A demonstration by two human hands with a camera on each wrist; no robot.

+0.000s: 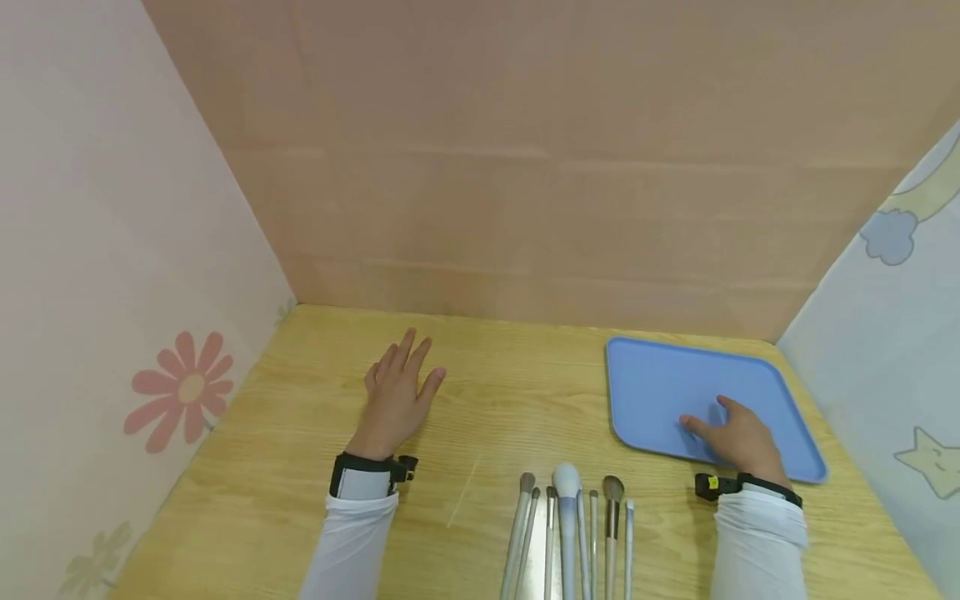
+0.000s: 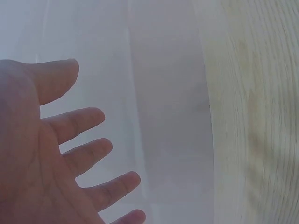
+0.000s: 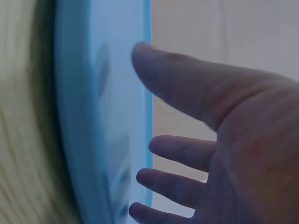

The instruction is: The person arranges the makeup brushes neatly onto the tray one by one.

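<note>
My left hand [image 1: 397, 387] lies flat on the wooden table [image 1: 495, 400], fingers straight and spread, holding nothing; in the left wrist view the left hand [image 2: 56, 154] shows an empty palm. My right hand [image 1: 731, 433] rests with loosely bent fingers on the near part of a blue tray [image 1: 660, 375] at the right. The right wrist view shows the right hand [image 3: 196, 154] over the blue tray [image 3: 93, 116] with nothing held. A row of several makeup brushes [image 1: 570, 525] lies at the near edge of the table, between my two forearms, bristles pointing away from me.
Walls close in the table on three sides: a pinkish panel [image 1: 97, 250] with a flower at the left, a brown cardboard wall [image 1: 525, 167] at the back, a pale patterned panel [image 1: 900, 292] at the right. Both wrists wear black straps.
</note>
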